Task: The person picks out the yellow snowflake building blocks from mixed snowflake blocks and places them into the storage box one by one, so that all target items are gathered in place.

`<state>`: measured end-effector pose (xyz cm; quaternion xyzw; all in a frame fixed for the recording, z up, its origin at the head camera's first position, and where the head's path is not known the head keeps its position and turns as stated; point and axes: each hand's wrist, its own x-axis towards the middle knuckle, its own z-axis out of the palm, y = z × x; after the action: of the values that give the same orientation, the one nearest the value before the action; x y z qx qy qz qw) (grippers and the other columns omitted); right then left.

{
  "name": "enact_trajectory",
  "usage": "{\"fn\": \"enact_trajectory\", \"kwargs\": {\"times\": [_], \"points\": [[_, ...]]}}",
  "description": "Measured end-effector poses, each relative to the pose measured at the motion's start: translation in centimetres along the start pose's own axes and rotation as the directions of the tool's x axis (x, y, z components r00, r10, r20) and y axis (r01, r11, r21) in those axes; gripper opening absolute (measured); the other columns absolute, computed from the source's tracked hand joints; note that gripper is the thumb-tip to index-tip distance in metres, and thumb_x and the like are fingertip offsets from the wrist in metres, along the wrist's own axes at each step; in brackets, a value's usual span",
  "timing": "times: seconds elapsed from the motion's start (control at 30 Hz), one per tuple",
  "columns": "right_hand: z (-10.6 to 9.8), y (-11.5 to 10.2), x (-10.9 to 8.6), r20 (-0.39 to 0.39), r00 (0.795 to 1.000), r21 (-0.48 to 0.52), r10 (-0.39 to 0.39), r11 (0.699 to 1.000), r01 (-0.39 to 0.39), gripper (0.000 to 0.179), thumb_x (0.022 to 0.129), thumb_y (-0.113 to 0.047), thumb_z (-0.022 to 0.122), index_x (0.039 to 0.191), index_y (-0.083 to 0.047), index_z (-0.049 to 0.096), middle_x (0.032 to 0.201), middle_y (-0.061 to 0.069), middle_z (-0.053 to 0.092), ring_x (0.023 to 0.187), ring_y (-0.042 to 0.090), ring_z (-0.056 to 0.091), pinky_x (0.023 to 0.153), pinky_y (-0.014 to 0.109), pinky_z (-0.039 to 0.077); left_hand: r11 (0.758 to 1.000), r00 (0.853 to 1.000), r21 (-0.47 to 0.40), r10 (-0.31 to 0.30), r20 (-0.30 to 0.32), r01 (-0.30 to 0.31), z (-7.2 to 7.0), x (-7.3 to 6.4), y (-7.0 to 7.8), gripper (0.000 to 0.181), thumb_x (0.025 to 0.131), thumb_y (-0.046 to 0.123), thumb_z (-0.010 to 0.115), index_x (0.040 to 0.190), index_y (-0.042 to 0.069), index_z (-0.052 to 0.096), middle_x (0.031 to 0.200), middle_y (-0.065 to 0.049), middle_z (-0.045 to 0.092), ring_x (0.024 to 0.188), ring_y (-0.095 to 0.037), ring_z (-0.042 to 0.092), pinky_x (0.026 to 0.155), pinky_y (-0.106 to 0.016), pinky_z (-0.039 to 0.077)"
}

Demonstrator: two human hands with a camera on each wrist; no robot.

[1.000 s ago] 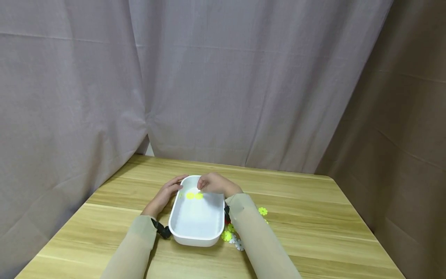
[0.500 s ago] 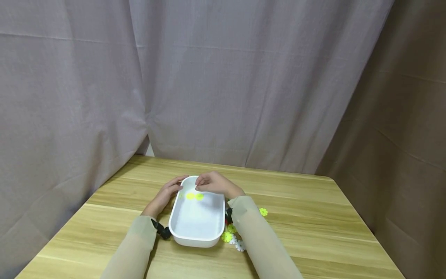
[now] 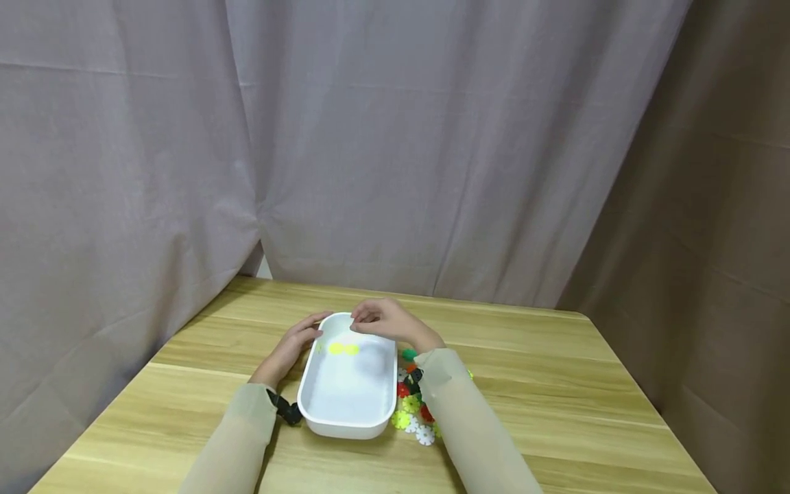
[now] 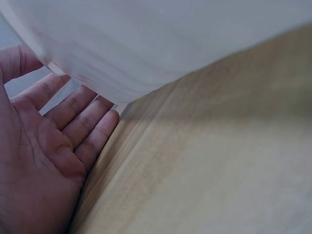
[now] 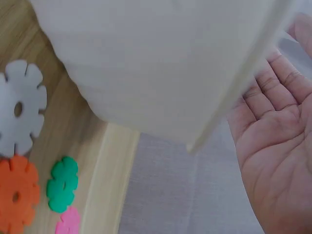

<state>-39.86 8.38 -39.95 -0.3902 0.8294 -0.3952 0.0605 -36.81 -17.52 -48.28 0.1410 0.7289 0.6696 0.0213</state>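
Note:
A white rectangular tray [image 3: 345,398] stands on the wooden table, with two yellow notched plastic discs [image 3: 343,349] lying in it. My left hand [image 3: 293,346] holds the tray at its far left corner, thumb at the rim and fingers along the outer wall. In the left wrist view these fingers [image 4: 80,112] reach behind the tray's side. Over the tray's far right part hovers my right hand [image 3: 389,321], thumb and fingers slightly apart, nothing visible between them. The right wrist view shows its palm [image 5: 280,146]; the tray's rim hides the fingertips.
To the tray's right lies a group of notched discs, among them a white disc [image 3: 425,435], a red disc [image 3: 403,390] and a green disc [image 3: 409,355]. My right forearm [image 3: 481,425] covers part of them. A grey curtain [image 3: 395,171] hangs behind the table [image 3: 524,357].
My right hand has risen from low inside the tray and shifted slightly right, its fingers loosening. The right forearm has moved right, uncovering more discs. The left hand and tray stay nearly still.

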Motion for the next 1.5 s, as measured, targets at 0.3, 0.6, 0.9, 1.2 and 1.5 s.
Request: {"fn": "enact_trajectory", "kwargs": {"times": [0.3,0.6,0.9,1.2,1.5], "points": [[-1.0,0.5,-2.0,-0.094,0.996,-0.025,-0.007,1.0,0.005,0.033,0.094,-0.03,0.071,0.12,-0.009,0.07,0.102,-0.005,0.072,0.095,0.011,0.067,0.089,0.033,0.054,1.0,1.0,0.014,0.0,-0.013,0.0,-0.1,0.0,-0.3,0.051,0.098,0.019,0.05,0.149,0.014,0.051,0.148,-0.013,0.052,0.134,-0.033,0.047,0.115,-0.054,0.028],[-0.8,1.3,-3.8,-0.158,0.987,-0.009,-0.036,0.999,0.035,0.036,0.096,-0.029,0.069,0.122,-0.005,0.069,0.102,-0.004,0.072,0.093,0.012,0.067,0.084,0.032,0.055,1.0,1.0,0.019,0.016,-0.006,-0.016,-0.2,0.0,0.1,0.053,0.097,0.018,0.049,0.149,0.013,0.05,0.145,-0.015,0.054,0.132,-0.033,0.05,0.113,-0.05,0.03],[-1.7,2.3,-5.0,-0.258,0.966,0.007,-0.017,1.0,0.02,0.028,0.096,-0.033,0.068,0.117,-0.015,0.073,0.101,-0.007,0.072,0.092,0.012,0.067,0.083,0.032,0.055,1.0,1.0,0.008,0.011,-0.002,-0.011,-0.3,0.1,0.2,0.052,0.097,0.017,0.048,0.149,0.013,0.05,0.146,-0.013,0.053,0.133,-0.032,0.049,0.113,-0.049,0.029],[-3.4,4.5,-7.9,-0.241,0.97,-0.022,0.036,0.999,-0.043,0.018,0.095,-0.027,0.07,0.107,-0.014,0.073,0.097,-0.003,0.072,0.088,0.015,0.066,0.08,0.031,0.056,1.0,1.0,0.012,0.008,-0.01,-0.008,-0.3,0.2,0.1,0.053,0.097,0.018,0.049,0.149,0.013,0.05,0.145,-0.013,0.054,0.133,-0.032,0.049,0.114,-0.05,0.028],[-4.5,6.9,-11.9,-0.032,0.997,-0.136,0.064,0.988,-0.068,0.017,0.094,-0.021,0.071,0.105,-0.007,0.074,0.091,0.0,0.073,0.078,0.015,0.066,0.069,0.029,0.056,1.0,1.0,0.009,0.011,-0.012,-0.011,-0.3,0.1,0.1,0.054,0.096,0.016,0.049,0.149,0.01,0.049,0.148,-0.012,0.051,0.134,-0.032,0.047,0.113,-0.048,0.03]]}}
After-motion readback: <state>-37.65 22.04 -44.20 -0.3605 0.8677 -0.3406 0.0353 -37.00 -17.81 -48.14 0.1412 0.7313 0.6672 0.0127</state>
